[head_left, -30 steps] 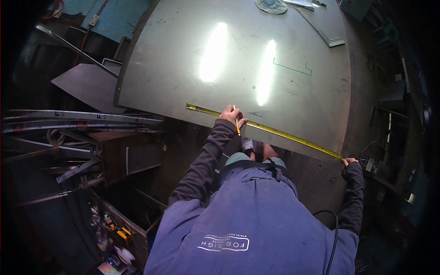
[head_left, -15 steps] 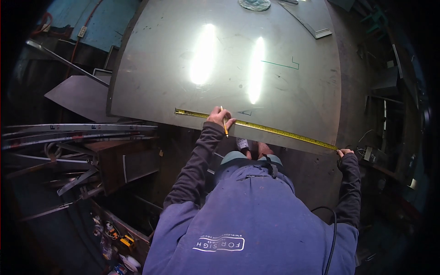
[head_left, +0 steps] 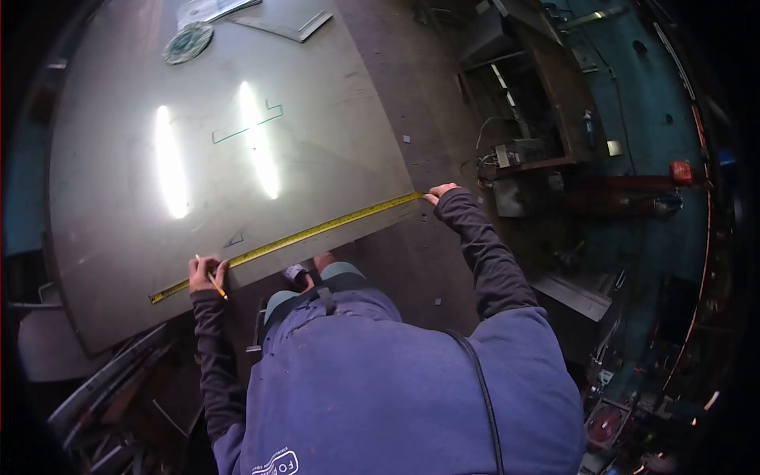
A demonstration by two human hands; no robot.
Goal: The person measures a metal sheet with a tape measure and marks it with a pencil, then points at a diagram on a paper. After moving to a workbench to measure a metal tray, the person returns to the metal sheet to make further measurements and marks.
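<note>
A long yellow tape measure (head_left: 317,235) is stretched along the near edge of a grey metal sheet (head_left: 340,150). My left hand (head_left: 204,274) is over the tape near its left end, fingers closed around a yellow pencil (head_left: 217,286) that points back toward me. At the sheet's right edge, my right hand (head_left: 443,191) pinches the other end of the tape; its fingertips partly hide that end. Drawn on the sheet are a small dark triangle mark (head_left: 234,240) near the tape and a green angular line (head_left: 273,116) farther back.
At the sheet's far side lie a round greenish coil (head_left: 188,43) and an angled metal strip (head_left: 305,32). Metal lengths (head_left: 119,372) are stacked low on the left. To the right stand a dark bench frame (head_left: 546,103) and a small grey box with wires (head_left: 518,153).
The camera view has turned to the right, so the sheet and tape appear farther left and tilted. Both hands keep their places at the tape, with the pencil still in the left.
</note>
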